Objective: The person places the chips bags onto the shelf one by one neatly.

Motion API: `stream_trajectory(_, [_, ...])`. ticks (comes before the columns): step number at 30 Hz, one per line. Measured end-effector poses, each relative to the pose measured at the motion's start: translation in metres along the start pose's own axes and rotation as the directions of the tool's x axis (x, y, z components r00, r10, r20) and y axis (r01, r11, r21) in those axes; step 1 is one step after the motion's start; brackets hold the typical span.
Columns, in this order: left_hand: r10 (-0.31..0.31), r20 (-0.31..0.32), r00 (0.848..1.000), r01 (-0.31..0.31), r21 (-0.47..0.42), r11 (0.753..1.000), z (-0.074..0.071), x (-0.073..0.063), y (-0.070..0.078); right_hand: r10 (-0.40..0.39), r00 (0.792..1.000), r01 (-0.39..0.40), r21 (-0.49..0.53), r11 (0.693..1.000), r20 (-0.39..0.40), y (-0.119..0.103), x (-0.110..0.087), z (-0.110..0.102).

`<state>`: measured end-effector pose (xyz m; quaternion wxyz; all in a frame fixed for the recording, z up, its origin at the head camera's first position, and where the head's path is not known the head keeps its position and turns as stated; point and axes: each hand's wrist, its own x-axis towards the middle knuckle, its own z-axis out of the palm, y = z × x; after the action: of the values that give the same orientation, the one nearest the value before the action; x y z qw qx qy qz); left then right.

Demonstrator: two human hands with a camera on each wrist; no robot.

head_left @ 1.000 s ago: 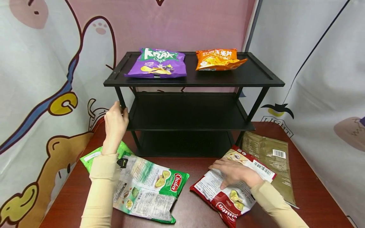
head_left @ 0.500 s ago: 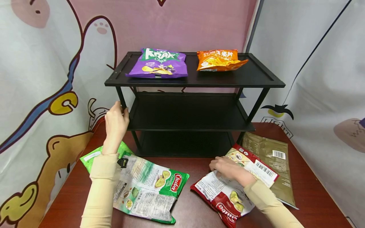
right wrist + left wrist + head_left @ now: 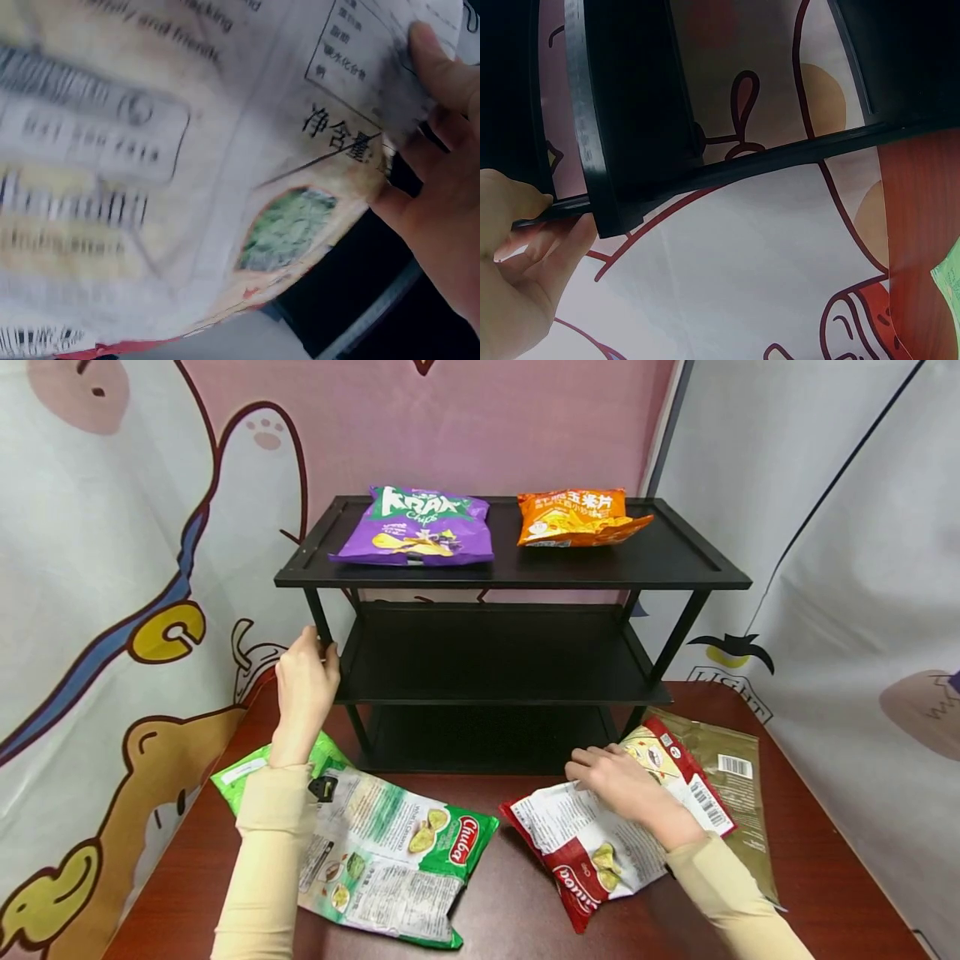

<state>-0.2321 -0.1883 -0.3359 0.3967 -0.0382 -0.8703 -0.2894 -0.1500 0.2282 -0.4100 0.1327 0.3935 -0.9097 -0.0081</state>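
Note:
At the rack's left front post, the left hand curls its fingers and thumb round the black upright, which the left wrist view shows too. The right hand pinches the far edge of a red and white chip bag at the table's right side. In the right wrist view the thumb lies on the printed back of the bag, with fingers curled behind its edge. Part of the bag is covered by the hand. The black three-tier rack stands between and behind both hands.
A purple chip bag and an orange one lie on the rack's top shelf. A green and white chip bag overlaps a bright green packet at left. A gold packet lies partly under the red bag.
The right hand has gone from resting flat on the red bag to pinching its edge. Hand and bag have shifted a little right and away. The left hand has stayed on the post.

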Motion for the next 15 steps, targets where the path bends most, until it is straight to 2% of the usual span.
stream_trajectory(5, [-0.008,0.005,1.0,0.008,0.002,1.0,0.001,-0.001,0.0,0.057,0.995,-0.059,-0.027,0.998,-0.079,0.002,-0.003,-0.01])
stream_trajectory(9, [-0.009,0.007,1.0,0.009,0.003,1.0,0.0,-0.001,0.0,0.083,0.983,-0.097,-0.078,0.992,-0.163,0.005,-0.004,-0.015])
stream_trajectory(12, [-0.011,0.006,1.0,0.011,0.001,1.0,0.0,-0.001,0.0,0.098,0.965,-0.127,-0.106,0.986,-0.242,0.008,-0.005,-0.016])
stream_trajectory(15, [-0.01,0.005,1.0,0.01,0.002,1.0,0.0,0.0,0.0,0.093,0.932,-0.144,-0.122,0.982,-0.349,0.01,-0.004,-0.016])
